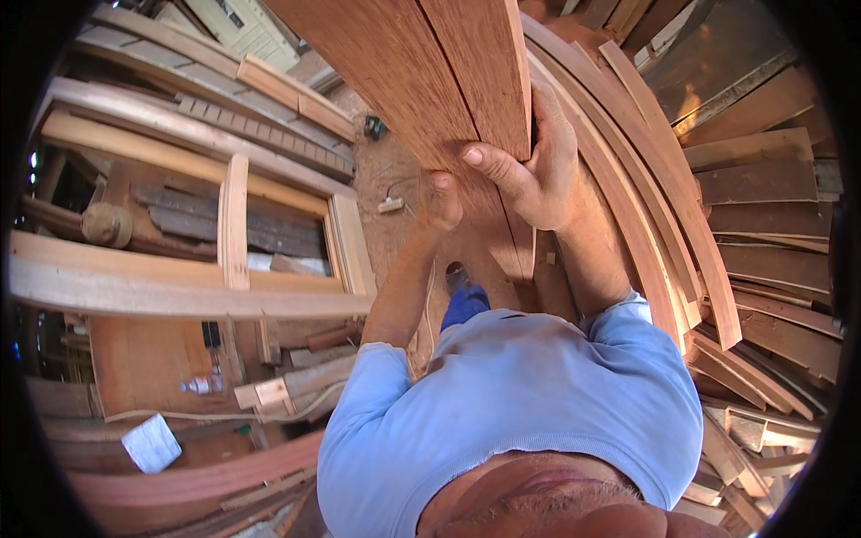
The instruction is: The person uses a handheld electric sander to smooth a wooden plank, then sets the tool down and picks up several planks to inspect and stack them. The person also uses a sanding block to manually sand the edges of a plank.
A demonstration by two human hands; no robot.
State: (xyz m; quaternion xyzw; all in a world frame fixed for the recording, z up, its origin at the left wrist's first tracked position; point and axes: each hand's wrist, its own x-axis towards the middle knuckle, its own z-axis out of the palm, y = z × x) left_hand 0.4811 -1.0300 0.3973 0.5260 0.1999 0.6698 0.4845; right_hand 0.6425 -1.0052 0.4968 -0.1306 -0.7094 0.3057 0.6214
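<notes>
Two brown boards (395, 67), far and slightly right of centre, are clamped by two hands, left hand (441, 199) and right hand (549, 175). One wooden frame (179, 285) is noted left.

A pair of long, reddish-brown wooden boards (426, 90), straight-edged and with visible grain, lies side by side along a thin dark seam, slanting from the frame's top edge down to just right of its centre, appearing narrower toward the lower end.

No lettering can be read. The plastic bottle (212, 384) bears a label (192, 386) — too small to decipher.
</notes>
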